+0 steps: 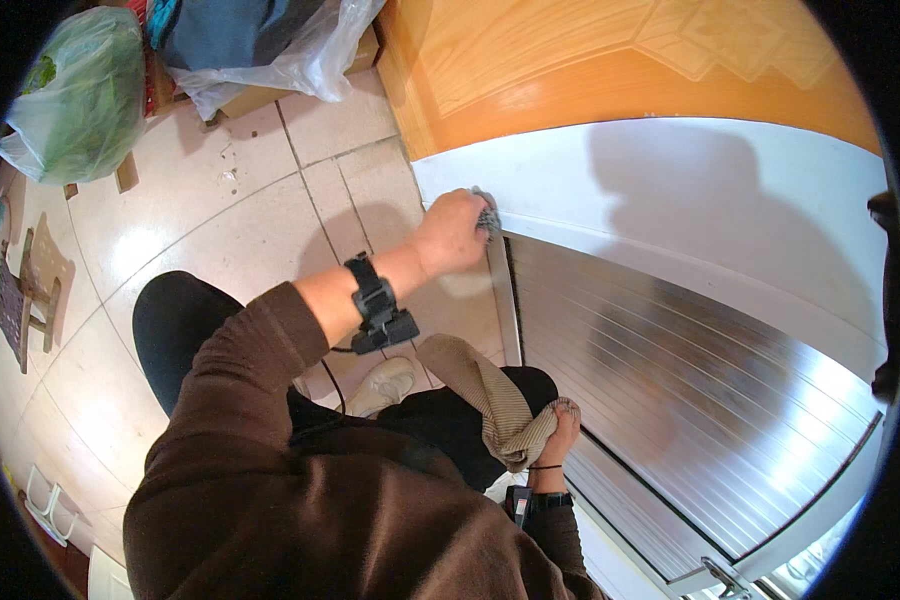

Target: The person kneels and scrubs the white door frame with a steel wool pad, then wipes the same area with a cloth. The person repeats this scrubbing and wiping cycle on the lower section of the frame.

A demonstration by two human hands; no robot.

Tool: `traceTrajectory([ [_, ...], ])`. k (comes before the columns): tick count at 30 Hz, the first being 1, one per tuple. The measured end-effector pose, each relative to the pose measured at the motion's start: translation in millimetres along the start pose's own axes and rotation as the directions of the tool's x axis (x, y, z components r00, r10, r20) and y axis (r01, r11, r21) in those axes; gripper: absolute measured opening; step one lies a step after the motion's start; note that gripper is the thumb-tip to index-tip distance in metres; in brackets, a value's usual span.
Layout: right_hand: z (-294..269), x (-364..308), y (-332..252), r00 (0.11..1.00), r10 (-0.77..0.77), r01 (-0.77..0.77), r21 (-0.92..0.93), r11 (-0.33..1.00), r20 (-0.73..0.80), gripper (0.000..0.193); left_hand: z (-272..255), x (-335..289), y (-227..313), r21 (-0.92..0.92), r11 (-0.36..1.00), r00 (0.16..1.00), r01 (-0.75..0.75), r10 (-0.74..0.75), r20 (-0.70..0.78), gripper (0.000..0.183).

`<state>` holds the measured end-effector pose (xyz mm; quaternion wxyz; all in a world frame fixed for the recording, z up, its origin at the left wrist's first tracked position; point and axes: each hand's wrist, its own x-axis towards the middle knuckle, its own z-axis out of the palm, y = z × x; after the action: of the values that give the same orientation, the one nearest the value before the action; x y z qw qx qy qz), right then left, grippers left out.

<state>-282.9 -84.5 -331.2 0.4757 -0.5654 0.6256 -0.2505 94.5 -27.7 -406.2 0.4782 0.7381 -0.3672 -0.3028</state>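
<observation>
Seemingly for scrubbing, a grey pad (488, 217) is clenched in the left hand (453, 232) at the left of the white panel (660, 195), a cloth (485, 395) clutched in the right hand (563, 430), steady pressure likely needed next.

Looks like a home, exact room unclear. Evidence: beige tiled floor (205, 190); translucent bag of leafy greens (85, 105) and plastic-bagged dark fabric (235, 35) by the floor's far-left corner; low wooden stool (13, 305) near its left edge; orange wood-grain panel (590, 70) with diamond pattern, far right; light-framed ribbed door (690, 400) with metal handle (722, 578), right edge.
</observation>
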Motion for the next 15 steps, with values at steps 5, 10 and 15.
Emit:
traceTrajectory([
  [5, 4.6, 1.8, -13.1, 0.996, -0.041, 0.04, 0.021, 0.999, 0.083, 0.023, 7.1, -7.1, 0.7, -0.048, 0.992, 0.975, -0.112, 0.101, -0.198, 0.023],
  [10, 5.3, 0.9, -10.1, 0.994, -0.093, 0.092, 0.005, 0.996, 0.066, 0.02, 6.8, 4.5, -10.2, 0.029, 0.999, 0.997, 0.021, -0.019, -0.07, 0.023],
  [15, 6.7, -3.5, -15.9, 0.998, 0.042, -0.045, 0.087, 0.995, 0.037, 0.021, -18.7, -12.9, 49.1, -0.05, 0.97, 0.965, -0.238, 0.23, -0.129, 0.026],
])
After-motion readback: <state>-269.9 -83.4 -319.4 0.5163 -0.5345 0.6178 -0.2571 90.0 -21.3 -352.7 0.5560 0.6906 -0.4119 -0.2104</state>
